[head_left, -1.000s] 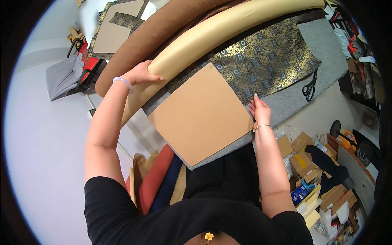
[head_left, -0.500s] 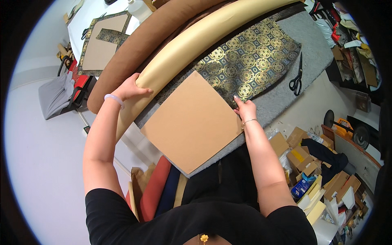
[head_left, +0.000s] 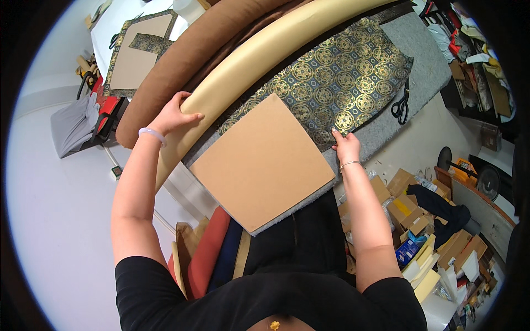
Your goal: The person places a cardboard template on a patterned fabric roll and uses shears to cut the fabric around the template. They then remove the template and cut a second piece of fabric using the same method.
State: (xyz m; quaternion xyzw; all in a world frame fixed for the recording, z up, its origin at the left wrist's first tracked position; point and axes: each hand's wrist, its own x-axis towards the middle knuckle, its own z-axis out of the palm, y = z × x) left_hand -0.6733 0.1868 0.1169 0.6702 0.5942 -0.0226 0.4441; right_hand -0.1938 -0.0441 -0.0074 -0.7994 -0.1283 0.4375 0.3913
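Observation:
My left hand (head_left: pixel 175 116) grips the gold fabric roll (head_left: pixel 270 47), thumb and fingers spread across its side. My right hand (head_left: pixel 346 148) pinches the near edge of a dark patterned fabric (head_left: pixel 331 77) with gold round motifs, thumb on top. The fabric lies rumpled beyond a flat tan board (head_left: pixel 265 165), which rests cornerwise on the grey felt-like surface (head_left: pixel 428 55). One corner of the board points at the fabric. Black scissors (head_left: pixel 401 106) lie on the grey surface to the right of the fabric.
A brown fabric roll (head_left: pixel 165 77) runs alongside the gold one. At the far left, another board with patterned fabric (head_left: pixel 132 66) lies on a white table. Cardboard boxes (head_left: pixel 406 209) and scraps crowd the floor at right. Red and navy rolls (head_left: pixel 208 248) stand near my body.
My right hand has moved to the right, drawing the patterned fabric's near edge with it and spreading it flatter. My left hand has barely shifted on the gold roll.

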